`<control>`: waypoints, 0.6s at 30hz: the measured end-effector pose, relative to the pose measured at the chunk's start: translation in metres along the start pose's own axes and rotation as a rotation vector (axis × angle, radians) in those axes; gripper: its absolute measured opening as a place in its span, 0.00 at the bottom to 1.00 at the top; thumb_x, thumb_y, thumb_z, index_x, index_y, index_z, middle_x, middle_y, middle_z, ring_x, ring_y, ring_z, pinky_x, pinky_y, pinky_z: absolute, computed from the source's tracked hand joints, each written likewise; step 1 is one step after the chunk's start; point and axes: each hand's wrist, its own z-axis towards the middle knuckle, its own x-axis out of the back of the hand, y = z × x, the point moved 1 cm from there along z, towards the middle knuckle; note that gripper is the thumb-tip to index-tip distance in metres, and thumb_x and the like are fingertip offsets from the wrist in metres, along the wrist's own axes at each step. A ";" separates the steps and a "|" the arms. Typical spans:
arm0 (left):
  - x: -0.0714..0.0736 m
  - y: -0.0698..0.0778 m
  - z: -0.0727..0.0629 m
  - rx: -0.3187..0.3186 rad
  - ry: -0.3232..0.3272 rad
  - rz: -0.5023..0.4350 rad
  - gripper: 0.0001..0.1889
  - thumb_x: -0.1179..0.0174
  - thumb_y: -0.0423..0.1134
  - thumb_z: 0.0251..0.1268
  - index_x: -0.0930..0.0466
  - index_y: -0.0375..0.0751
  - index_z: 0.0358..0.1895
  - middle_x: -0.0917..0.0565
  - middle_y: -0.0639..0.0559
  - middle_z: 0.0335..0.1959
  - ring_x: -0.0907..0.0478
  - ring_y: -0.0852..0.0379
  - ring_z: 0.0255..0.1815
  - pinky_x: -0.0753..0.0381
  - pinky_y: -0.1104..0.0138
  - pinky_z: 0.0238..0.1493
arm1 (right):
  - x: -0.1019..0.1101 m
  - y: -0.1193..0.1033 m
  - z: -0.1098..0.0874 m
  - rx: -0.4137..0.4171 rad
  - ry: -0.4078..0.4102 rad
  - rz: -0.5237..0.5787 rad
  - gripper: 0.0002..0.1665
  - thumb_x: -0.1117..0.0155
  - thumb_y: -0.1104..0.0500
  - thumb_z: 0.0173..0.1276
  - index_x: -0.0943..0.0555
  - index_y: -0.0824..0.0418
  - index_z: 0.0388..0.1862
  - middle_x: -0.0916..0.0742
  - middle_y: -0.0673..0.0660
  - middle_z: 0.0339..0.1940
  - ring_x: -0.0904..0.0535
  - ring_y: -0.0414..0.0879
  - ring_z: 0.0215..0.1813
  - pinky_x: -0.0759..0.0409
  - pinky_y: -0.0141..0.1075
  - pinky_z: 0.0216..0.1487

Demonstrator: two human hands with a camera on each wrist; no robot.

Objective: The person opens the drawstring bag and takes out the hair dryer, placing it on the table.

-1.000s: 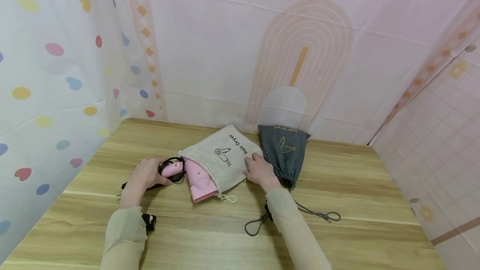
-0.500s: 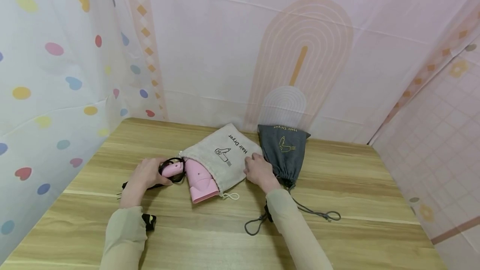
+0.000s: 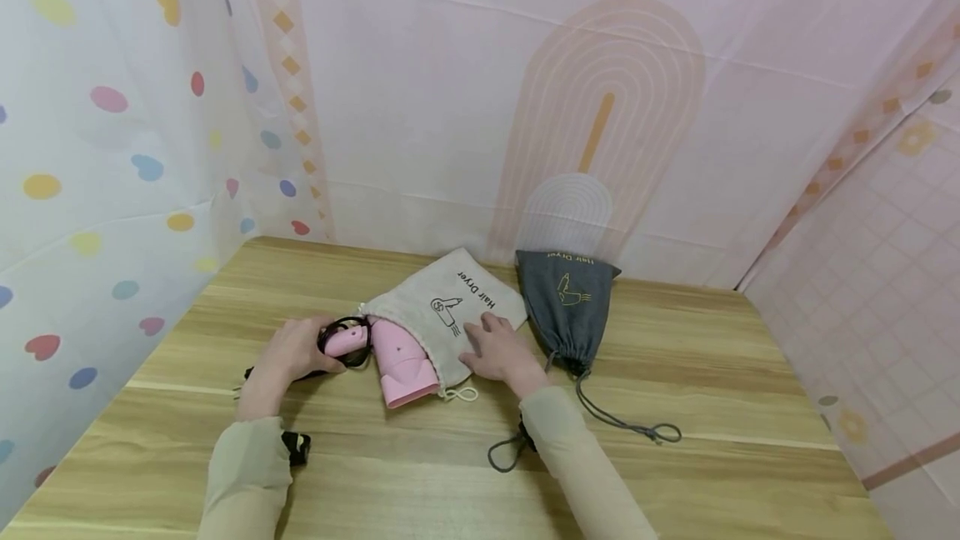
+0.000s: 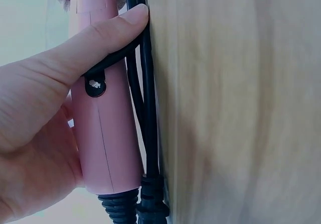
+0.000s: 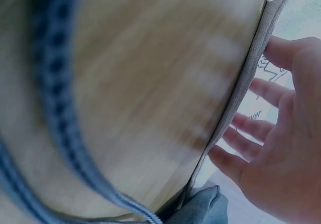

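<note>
r hand [image 3: 501,350] has slid left vs a sec ago, from the beige bag [image 3: 408,294]'s r edge further onto its printed front; fingers spread, tips on the cloth. l hand [image 3: 294,348] hasn't budged: thumb hooked over the handle of the pink dryer [image 3: 403,357] plus its black cord [image 4: 146,108], gripping both. dryer's on the table [image 3: 390,473], part in the bag, nozzle & handle out the mouth. dk grey bag [image 3: 573,307] sits just beside, w/ drawstrings trailing my side.

The beige bag [image 3: 422,297] partly hides the pink dryer [image 3: 401,358], probably its rear.
</note>
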 end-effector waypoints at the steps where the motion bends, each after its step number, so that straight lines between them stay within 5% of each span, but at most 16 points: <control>1: 0.000 0.000 0.000 -0.007 0.003 -0.001 0.33 0.23 0.42 0.35 0.23 0.34 0.50 0.17 0.32 0.45 0.21 0.35 0.44 0.24 0.45 0.45 | -0.001 -0.001 0.001 -0.009 0.001 -0.009 0.35 0.48 0.39 0.69 0.36 0.49 0.72 0.37 0.59 0.74 0.41 0.57 0.75 0.37 0.49 0.72; 13: 0.004 -0.005 -0.004 -0.064 0.001 -0.019 0.30 0.22 0.41 0.32 0.21 0.38 0.46 0.15 0.39 0.40 0.20 0.43 0.41 0.23 0.49 0.43 | -0.002 0.003 0.010 -0.059 0.046 -0.055 0.35 0.51 0.39 0.71 0.37 0.52 0.72 0.36 0.64 0.73 0.40 0.59 0.74 0.36 0.48 0.71; 18: 0.007 -0.011 -0.006 -0.100 0.039 -0.035 0.29 0.21 0.43 0.28 0.21 0.40 0.41 0.15 0.47 0.31 0.22 0.50 0.33 0.25 0.56 0.37 | -0.002 0.007 0.011 -0.087 0.044 -0.047 0.35 0.52 0.40 0.71 0.37 0.53 0.72 0.37 0.64 0.74 0.42 0.59 0.74 0.35 0.49 0.70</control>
